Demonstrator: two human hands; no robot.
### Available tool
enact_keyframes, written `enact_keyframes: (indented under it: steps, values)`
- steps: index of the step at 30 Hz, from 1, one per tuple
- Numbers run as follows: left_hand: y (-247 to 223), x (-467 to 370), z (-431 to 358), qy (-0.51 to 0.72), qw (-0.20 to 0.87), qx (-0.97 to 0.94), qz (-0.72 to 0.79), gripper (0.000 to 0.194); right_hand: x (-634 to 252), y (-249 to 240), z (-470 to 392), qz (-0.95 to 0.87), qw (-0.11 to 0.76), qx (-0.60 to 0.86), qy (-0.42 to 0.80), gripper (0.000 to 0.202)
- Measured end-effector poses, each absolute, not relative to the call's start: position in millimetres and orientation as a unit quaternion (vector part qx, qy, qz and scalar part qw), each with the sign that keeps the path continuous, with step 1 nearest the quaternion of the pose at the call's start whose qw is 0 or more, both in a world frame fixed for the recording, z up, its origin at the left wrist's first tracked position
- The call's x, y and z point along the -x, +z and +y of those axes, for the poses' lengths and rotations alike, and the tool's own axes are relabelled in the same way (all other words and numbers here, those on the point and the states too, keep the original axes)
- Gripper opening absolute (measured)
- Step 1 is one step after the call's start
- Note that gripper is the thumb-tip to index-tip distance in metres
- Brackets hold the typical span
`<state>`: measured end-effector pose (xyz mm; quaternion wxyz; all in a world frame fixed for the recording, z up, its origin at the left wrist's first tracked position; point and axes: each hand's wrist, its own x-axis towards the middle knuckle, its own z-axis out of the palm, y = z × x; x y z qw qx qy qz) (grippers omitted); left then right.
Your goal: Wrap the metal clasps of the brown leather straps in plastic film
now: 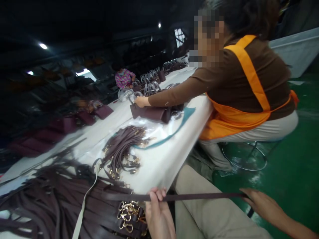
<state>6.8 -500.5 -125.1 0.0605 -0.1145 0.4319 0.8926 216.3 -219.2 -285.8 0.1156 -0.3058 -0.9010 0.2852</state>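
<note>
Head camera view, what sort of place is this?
Most likely a bag-making workshop: a long white table bears a heap of dark straps with gold-coloured clips and several dark bags, and a person in an orange apron sits beside it.

The long white table (159,166) carries a big heap of dark straps (62,196) with gold clasps (129,208), and beyond it a smaller strap bundle (123,141), a teal strip (188,114) and a dark handbag (149,113).
</note>
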Motion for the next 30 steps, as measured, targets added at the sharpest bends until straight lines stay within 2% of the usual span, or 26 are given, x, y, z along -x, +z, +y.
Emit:
enact_keyframes:
  steps: [3, 6, 8, 12, 16, 19, 21, 23, 27, 30]
  values:
    - [-126, -26, -471, 0.896, 0.114, 0.113, 0.414, 0.028, -177, -260, -269, -0.949, 0.078, 0.160, 0.259, 0.044]
    - [-124, -32, -460, 0.897, 0.153, 0.116, 0.398, 0.029, -149, -241, -289, -0.965, 0.095, 0.105, 0.222, 0.051]
    - [-124, -22, -471, 0.898, 0.123, 0.118, 0.406, 0.031, -150, -242, -277, -0.969, 0.080, 0.121, 0.200, 0.051]
    - [-129, -6, -486, 0.888, 0.058, 0.127, 0.439, 0.032, -162, -242, -262, -0.963, 0.060, 0.161, 0.207, 0.039]
    - [-141, -26, -457, 0.851, 0.140, 0.082, 0.500, 0.032, -131, -195, -318, -0.933, 0.089, 0.063, 0.342, 0.042]
    - [-138, -28, -453, 0.741, 0.200, -0.034, 0.640, 0.034, -100, -163, -350, -0.888, 0.089, 0.014, 0.451, 0.039]
    - [-125, -4, -469, 0.650, 0.198, -0.126, 0.723, 0.033, -92, -159, -349, -0.865, 0.082, 0.038, 0.493, 0.037]
    - [-107, 42, -489, 0.576, 0.152, -0.201, 0.778, 0.031, -93, -168, -339, -0.837, 0.072, 0.104, 0.532, 0.039]
    - [-80, 161, -499, 0.414, -0.108, -0.342, 0.836, 0.020, -98, -192, -328, -0.730, 0.033, 0.218, 0.646, 0.051]
    - [-79, 237, -478, 0.269, -0.078, -0.397, 0.874, 0.020, -92, -194, -334, -0.680, 0.025, 0.225, 0.698, 0.052]
